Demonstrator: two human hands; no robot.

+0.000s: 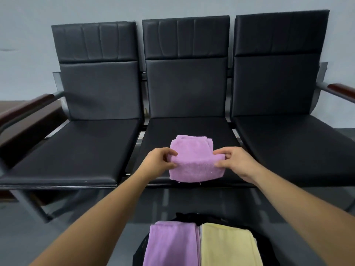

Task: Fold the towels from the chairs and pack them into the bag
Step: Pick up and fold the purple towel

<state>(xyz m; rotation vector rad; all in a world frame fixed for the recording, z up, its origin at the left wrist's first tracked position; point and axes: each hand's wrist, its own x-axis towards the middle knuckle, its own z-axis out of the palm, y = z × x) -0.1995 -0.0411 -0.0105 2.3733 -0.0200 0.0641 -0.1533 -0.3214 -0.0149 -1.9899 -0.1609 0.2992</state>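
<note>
Pinching from both sides, the left grip (160, 160) held the left edge of a purple towel (192, 156) between thumb and curled fingertips, while the right grip (236, 162) pinched the right edge in the same way, a ring (226, 156) showing on one of its fingers. The towel lay partly folded on the front part of the middle chair (188, 127), its seat black and padded. The fold line ran between the two grips, and the nearer layer spread towards the seat's front edge. It seemed to reach that edge, though the view did not show whether it overhung. Beyond the fold, further layers lay stacked towards the backrest. A left chair (86, 143) and a right chair (288, 141), both black, stood joined on either side with nothing on their seats, against a pale wall (38, 16). Nearer the person, low in the view, a black bag (192, 217) stood on the floor. Inside it lay a second purple towel (171, 244), folded, on the left. A folded yellow towel (228, 246) lay just beside it on the right, their long edges touching.
</note>
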